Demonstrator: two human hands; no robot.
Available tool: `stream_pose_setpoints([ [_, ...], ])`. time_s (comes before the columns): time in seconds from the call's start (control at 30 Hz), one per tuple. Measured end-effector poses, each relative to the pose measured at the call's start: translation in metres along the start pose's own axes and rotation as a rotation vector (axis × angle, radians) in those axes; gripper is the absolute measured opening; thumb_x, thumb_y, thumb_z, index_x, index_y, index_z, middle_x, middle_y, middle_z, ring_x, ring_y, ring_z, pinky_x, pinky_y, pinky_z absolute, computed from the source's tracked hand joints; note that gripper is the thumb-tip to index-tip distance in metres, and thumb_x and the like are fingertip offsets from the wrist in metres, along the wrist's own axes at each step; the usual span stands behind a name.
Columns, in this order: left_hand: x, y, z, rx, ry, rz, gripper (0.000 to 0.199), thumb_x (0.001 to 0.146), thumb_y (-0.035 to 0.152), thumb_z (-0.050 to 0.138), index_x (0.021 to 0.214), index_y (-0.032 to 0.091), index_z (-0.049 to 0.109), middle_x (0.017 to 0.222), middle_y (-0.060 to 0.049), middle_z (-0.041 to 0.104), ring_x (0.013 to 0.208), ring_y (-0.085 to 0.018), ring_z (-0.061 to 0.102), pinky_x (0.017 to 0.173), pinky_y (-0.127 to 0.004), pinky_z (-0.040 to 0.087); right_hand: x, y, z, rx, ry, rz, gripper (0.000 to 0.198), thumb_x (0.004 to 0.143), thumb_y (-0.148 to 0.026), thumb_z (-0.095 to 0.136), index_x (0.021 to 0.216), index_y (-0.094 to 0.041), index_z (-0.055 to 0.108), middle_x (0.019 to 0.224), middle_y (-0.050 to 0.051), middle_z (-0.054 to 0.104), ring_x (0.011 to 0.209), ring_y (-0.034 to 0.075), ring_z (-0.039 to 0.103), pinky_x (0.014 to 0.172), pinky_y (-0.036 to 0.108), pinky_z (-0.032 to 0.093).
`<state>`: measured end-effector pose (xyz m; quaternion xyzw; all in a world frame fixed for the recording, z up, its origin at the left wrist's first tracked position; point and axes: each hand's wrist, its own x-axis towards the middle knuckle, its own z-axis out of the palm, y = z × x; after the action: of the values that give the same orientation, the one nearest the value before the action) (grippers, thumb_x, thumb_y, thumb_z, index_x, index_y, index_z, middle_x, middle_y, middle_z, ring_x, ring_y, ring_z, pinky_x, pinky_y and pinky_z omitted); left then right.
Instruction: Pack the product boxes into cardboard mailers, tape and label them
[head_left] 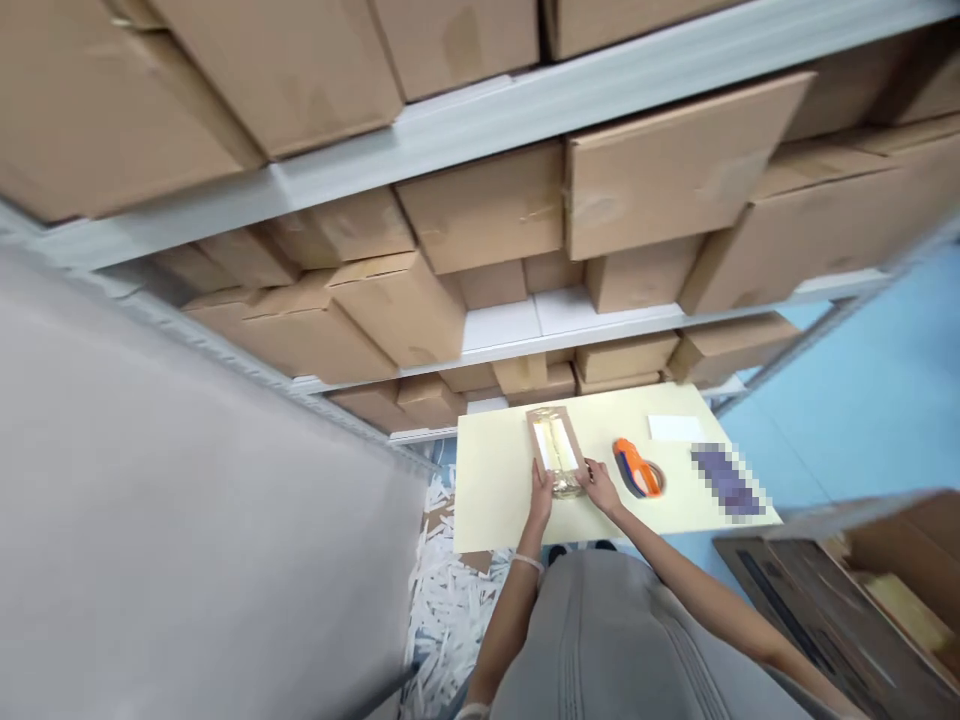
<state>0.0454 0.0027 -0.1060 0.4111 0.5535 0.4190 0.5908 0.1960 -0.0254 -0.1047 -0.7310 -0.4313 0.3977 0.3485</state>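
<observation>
A flat brown cardboard package lies on the pale yellow table in front of me, with white areas and shiny clear tape on its upper face. My left hand grips its near left edge. On the near right edge, the fingers of my right hand are closed, with something dark at the fingers that I cannot make out. Just right of that hand rests an orange and blue tape dispenser. Farther right is a white card or slip of paper.
The pale yellow table stands against shelving loaded with cardboard boxes. A blurred-out purple item lies at its right. White paper strips cover the floor at left, beside a grey wall. An opened carton is at lower right.
</observation>
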Motion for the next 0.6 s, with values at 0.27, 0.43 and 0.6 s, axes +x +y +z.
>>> stream_pose_setpoints([
  [0.27, -0.002, 0.031, 0.010, 0.751, 0.113, 0.261, 0.056, 0.093, 0.030, 0.042, 0.146, 0.012, 0.035, 0.151, -0.019, 0.044, 0.143, -0.029, 0.037, 0.118, -0.051, 0.026, 0.003, 0.019, -0.029, 0.165, 0.026, 0.020, 0.047, 0.081, -0.039, 0.065, 0.123, -0.017, 0.064, 0.120, 0.013, 0.066, 0.100, 0.024, 0.068, 0.091, 0.038, 0.054],
  [0.43, 0.008, 0.067, 0.051, 1.172, -0.096, 0.659, 0.058, 0.097, 0.026, 0.034, 0.153, 0.018, 0.022, 0.159, -0.013, 0.031, 0.151, -0.023, 0.019, 0.123, -0.054, 0.011, -0.005, 0.046, -0.088, 0.275, 0.195, 0.032, 0.054, 0.084, -0.053, 0.058, 0.126, -0.019, 0.063, 0.130, 0.013, 0.064, 0.116, 0.028, 0.062, 0.102, 0.045, 0.048],
  [0.6, 0.038, 0.083, 0.144, 1.348, -0.606, 0.837, 0.063, 0.096, 0.025, 0.039, 0.155, 0.021, 0.020, 0.163, -0.007, 0.023, 0.152, -0.022, 0.012, 0.125, -0.052, 0.010, -0.018, 0.077, -0.135, 0.447, 0.384, 0.117, 0.058, 0.082, -0.056, 0.058, 0.128, -0.020, 0.063, 0.122, 0.012, 0.069, 0.111, 0.028, 0.065, 0.099, 0.046, 0.050],
])
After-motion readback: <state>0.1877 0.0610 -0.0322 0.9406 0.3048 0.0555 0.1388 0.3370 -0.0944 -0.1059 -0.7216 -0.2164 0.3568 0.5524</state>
